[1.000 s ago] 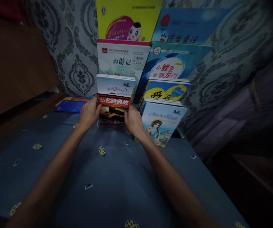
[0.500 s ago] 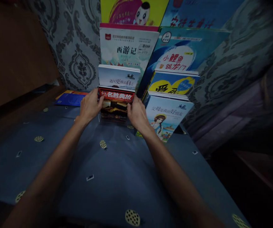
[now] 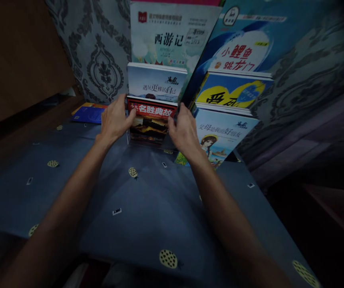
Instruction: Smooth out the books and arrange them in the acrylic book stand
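A small book with a red title band and a dark golden landscape cover (image 3: pixel 149 126) stands upright at the front of the left row of books. My left hand (image 3: pixel 114 120) is closed on its left edge, the thumb on the cover and the fingers at the side and behind. At the right edge, my right hand (image 3: pixel 185 130) has its thumb over the cover, with the fingers bent beside it. Directly behind stands a pale blue book (image 3: pixel 156 80), partly hidden. Close to my right hand is a light blue book with a girl in a yellow hat (image 3: pixel 219 136).
Taller books stand behind, among them a pale green one (image 3: pixel 172 24) and a teal one (image 3: pixel 264 32). A blue and yellow book (image 3: pixel 228 90) is in the right row. A flat blue booklet (image 3: pixel 88 114) lies left on the dark patterned tablecloth (image 3: pixel 142 228). Patterned wallpaper (image 3: pixel 102 64) rises behind.
The view has tilted down and come nearer, so the tallest back books have left the frame top. Both hands stay at the red-banded book's sides.
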Motion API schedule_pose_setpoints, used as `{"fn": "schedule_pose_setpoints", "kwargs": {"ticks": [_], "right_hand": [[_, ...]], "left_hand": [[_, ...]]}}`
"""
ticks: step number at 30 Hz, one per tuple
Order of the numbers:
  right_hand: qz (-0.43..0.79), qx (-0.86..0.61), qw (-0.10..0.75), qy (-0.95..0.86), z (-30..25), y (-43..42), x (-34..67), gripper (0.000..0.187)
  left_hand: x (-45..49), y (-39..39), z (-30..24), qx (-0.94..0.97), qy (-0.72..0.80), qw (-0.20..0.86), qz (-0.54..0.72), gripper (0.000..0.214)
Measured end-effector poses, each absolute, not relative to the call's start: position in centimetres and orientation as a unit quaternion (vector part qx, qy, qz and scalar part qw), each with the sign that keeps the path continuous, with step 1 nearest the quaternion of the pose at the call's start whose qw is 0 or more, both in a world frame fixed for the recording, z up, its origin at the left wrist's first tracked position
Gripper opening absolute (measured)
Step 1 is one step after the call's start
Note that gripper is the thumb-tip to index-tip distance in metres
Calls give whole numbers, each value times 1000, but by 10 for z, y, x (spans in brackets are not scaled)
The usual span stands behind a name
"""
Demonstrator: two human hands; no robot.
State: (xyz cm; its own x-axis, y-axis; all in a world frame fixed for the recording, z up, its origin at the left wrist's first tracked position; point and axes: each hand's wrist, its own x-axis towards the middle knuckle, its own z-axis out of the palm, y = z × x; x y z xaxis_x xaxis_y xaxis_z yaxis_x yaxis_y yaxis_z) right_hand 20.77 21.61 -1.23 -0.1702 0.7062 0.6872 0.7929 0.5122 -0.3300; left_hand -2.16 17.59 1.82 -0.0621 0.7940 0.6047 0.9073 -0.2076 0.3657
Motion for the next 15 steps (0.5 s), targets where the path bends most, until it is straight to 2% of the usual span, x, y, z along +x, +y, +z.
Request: {"fn": "schedule_pose_setpoints", "kwargs": {"ticks": [15], "right_hand": [[-88,-469,383,-791,6,204,217,61]], "left_hand": [[-27,172,28,-702,-577,84,-408,55]]}}
